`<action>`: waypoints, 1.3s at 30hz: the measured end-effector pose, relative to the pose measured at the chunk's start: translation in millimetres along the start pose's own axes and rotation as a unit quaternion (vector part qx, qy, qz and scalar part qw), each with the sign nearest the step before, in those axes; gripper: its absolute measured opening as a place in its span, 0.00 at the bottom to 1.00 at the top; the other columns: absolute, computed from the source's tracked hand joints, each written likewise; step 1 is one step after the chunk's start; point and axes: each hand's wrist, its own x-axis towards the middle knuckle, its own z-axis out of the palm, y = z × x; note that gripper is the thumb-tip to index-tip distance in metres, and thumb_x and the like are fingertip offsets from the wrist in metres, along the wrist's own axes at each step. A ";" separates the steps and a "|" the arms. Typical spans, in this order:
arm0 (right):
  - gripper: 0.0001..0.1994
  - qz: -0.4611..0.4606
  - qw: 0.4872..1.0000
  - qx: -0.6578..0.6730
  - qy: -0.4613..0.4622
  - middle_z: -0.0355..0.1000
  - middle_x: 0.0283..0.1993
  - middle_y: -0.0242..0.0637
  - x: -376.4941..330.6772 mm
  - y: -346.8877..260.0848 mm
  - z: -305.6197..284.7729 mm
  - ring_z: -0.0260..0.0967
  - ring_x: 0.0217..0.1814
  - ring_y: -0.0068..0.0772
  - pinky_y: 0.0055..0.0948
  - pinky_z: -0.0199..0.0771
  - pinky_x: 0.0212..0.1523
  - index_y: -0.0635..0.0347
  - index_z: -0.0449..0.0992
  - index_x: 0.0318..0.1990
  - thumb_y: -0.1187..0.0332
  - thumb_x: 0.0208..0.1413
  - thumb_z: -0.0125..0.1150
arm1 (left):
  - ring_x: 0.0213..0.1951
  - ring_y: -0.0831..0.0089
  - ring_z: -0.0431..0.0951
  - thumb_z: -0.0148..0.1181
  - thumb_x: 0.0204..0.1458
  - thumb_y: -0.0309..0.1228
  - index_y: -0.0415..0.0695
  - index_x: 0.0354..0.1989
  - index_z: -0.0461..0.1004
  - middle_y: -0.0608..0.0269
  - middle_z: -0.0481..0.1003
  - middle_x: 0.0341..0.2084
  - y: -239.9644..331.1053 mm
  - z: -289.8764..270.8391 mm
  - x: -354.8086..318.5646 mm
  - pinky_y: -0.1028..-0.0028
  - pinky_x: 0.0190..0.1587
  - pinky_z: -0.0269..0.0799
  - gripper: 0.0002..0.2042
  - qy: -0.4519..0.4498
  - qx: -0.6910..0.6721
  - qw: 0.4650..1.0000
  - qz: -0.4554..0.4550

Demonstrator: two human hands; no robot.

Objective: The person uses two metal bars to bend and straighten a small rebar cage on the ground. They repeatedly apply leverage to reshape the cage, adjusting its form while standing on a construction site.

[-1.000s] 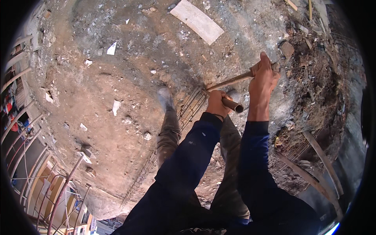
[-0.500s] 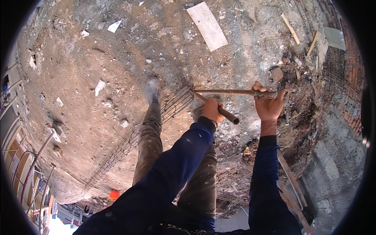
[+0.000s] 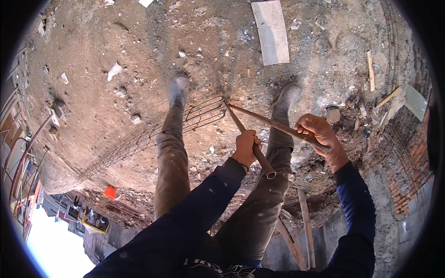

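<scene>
My left hand [image 3: 246, 147] is closed round a rusty hollow pipe [image 3: 263, 161], whose round open end points back toward me. Curled over the near part of a long rusty bar [image 3: 273, 123] is my right hand [image 3: 321, 134]. The far ends of pipe and bar come together at the end of a rebar cage [image 3: 185, 124]. Exactly how they grip the steel there is too small to tell. The cage lies on the dirt and runs off to the lower left, passing behind my left leg.
My boots [image 3: 179, 91] stand on rubble-strewn dirt either side of the cage end. A pale board [image 3: 272, 32] lies ahead. Wood strips [image 3: 371, 70], rubble and a brick wall [image 3: 402, 185] are on the right. Curved metal bars [image 3: 30, 150] and an orange object [image 3: 110, 192] are left.
My right hand has moved right and toward me, so the bar now slants down to the right. The pipe's open end has swung nearer to me. My right boot has come into view.
</scene>
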 end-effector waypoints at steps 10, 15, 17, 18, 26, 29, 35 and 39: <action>0.28 0.487 0.869 0.015 -0.087 0.75 0.29 0.47 -1.0 -17.6 1.2 0.76 0.24 0.42 0.41 0.83 0.28 0.70 0.66 0.53 0.47 0.74 0.38 | 0.15 0.79 0.59 0.51 0.68 0.42 0.49 0.32 0.62 0.73 0.58 0.16 -7.8 -4.3 -12.4 0.73 0.18 0.56 0.15 0.044 -0.009 0.998 0.036; 0.23 0.496 0.865 0.019 -0.068 0.59 0.16 0.31 -2.9 -14.6 8.8 0.53 0.11 0.26 0.30 0.60 0.14 0.60 0.66 0.41 0.47 0.74 0.39 | 0.15 0.79 0.61 0.51 0.68 0.40 0.48 0.30 0.63 0.73 0.60 0.16 -8.0 -2.3 -15.0 0.73 0.17 0.58 0.14 0.053 0.001 0.998 0.022; 0.22 0.502 0.863 0.028 -0.053 0.54 0.15 0.28 -2.4 -17.9 17.2 0.47 0.10 0.24 0.29 0.53 0.13 0.58 0.65 0.39 0.47 0.73 0.41 | 0.15 0.79 0.61 0.52 0.67 0.37 0.48 0.29 0.63 0.73 0.60 0.16 -6.2 -3.0 -15.4 0.73 0.17 0.58 0.13 0.039 -0.012 0.999 0.015; 0.22 0.498 0.866 0.018 -0.043 0.53 0.15 0.27 -1.8 -22.2 24.2 0.46 0.10 0.23 0.29 0.51 0.14 0.58 0.64 0.38 0.46 0.73 0.42 | 0.15 0.79 0.61 0.52 0.67 0.36 0.48 0.28 0.63 0.73 0.60 0.16 -3.6 -3.8 -16.1 0.73 0.17 0.59 0.13 0.030 -0.017 0.999 0.012; 0.21 0.461 0.887 -0.021 0.017 0.52 0.16 0.26 -18.1 -9.9 94.3 0.47 0.10 0.24 0.30 0.51 0.14 0.55 0.63 0.35 0.47 0.72 0.46 | 0.15 0.81 0.60 0.54 0.67 0.38 0.51 0.25 0.61 0.75 0.58 0.14 18.5 -22.4 -25.9 0.77 0.17 0.59 0.16 0.012 0.020 1.000 0.012; 0.21 0.461 0.886 -0.009 0.049 0.51 0.15 0.26 -24.1 -0.8 129.0 0.45 0.11 0.23 0.29 0.49 0.14 0.54 0.62 0.35 0.47 0.72 0.44 | 0.16 0.80 0.62 0.55 0.66 0.36 0.50 0.28 0.62 0.75 0.60 0.16 25.2 -33.2 -25.5 0.77 0.18 0.59 0.14 0.021 0.027 0.999 0.018; 0.20 0.405 0.913 0.000 0.059 0.52 0.16 0.28 -43.8 47.6 189.3 0.50 0.11 0.25 0.32 0.52 0.13 0.53 0.62 0.34 0.48 0.72 0.44 | 0.17 0.81 0.64 0.55 0.65 0.34 0.48 0.33 0.63 0.74 0.62 0.18 45.2 -40.6 -24.0 0.76 0.18 0.62 0.10 0.018 0.028 0.999 -0.023; 0.17 0.353 0.931 -0.037 0.089 0.53 0.15 0.29 -58.6 104.4 239.0 0.52 0.11 0.26 0.34 0.53 0.13 0.52 0.62 0.34 0.51 0.72 0.44 | 0.17 0.81 0.64 0.55 0.64 0.34 0.48 0.34 0.63 0.73 0.63 0.19 67.6 -50.8 -24.6 0.76 0.20 0.65 0.09 0.011 0.067 0.997 -0.034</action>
